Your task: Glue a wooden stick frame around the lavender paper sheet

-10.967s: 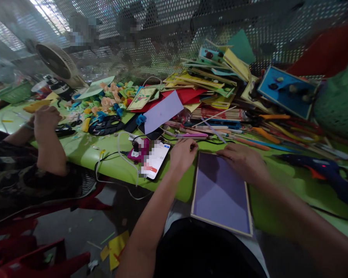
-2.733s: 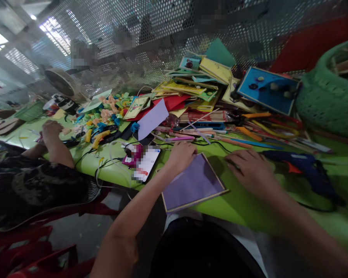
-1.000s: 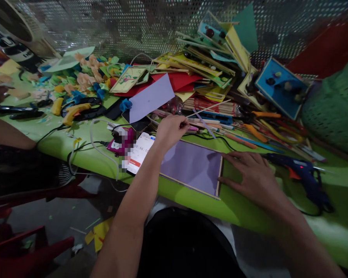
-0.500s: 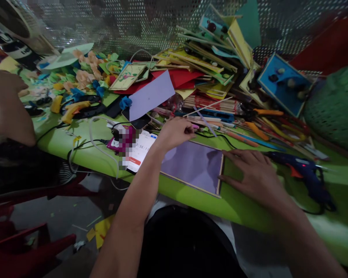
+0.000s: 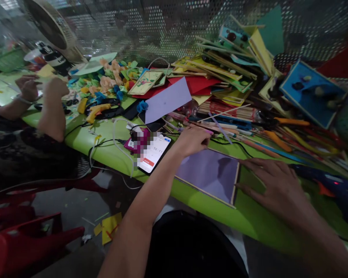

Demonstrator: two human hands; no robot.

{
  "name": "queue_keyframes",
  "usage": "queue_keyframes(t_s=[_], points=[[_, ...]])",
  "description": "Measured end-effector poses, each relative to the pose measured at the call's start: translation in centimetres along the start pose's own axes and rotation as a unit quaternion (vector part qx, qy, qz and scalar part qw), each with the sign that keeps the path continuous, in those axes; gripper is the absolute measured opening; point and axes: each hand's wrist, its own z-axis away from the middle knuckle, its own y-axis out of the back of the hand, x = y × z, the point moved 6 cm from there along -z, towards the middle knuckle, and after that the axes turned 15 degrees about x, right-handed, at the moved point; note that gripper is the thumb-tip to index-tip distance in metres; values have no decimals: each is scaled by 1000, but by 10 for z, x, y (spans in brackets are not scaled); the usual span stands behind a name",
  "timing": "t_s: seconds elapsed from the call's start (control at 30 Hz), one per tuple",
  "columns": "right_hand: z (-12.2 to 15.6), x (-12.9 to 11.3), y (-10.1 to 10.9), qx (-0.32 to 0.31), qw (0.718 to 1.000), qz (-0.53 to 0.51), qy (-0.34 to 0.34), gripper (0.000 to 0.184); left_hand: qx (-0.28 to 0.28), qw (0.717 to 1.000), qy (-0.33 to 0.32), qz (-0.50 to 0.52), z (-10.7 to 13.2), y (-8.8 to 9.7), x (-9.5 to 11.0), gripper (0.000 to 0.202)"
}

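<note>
A purple board with a thin wooden frame [image 5: 208,175] lies flat near the front edge of the green table [image 5: 113,156]. My left hand [image 5: 193,141] rests at the board's far left corner, fingers curled and pinched together; what they hold is hidden. My right hand [image 5: 274,185] lies flat on the table with fingers spread, its fingertips touching the board's right edge.
A phone [image 5: 154,153] lies left of the board, with cables around it. A blue glue gun [image 5: 340,191] sits to the right. Sticks, pens, coloured paper and framed cards are heaped behind. Another person's hands [image 5: 43,88] work at the left, near a fan [image 5: 50,29].
The view has shifted, so everything sits further right. My hands keep their places at the board's corner and right edge. The other person's hands at the left have come together.
</note>
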Motion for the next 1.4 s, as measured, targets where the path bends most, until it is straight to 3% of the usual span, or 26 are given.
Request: queue_keyframes(t_s=[0.17, 0.43, 0.63, 1.13, 1.4], points=[[0, 0, 1, 28, 999, 18, 10, 58, -13, 1000, -6, -1, 0, -2, 4, 10], [2, 8, 2, 22, 999, 33, -19, 53, -21, 1000, -3, 6, 0, -2, 6, 10], [4, 7, -2, -16, 999, 26, -11, 61, -24, 1000, 4, 8, -1, -2, 5, 7], [0, -4, -3, -28, 999, 35, -11, 65, -35, 999, 22, 18, -2, -1, -2, 10], [0, -7, -12, -65, 997, 31, -12, 65, -39, 999, 30, 18, -3, -4, -3, 9]])
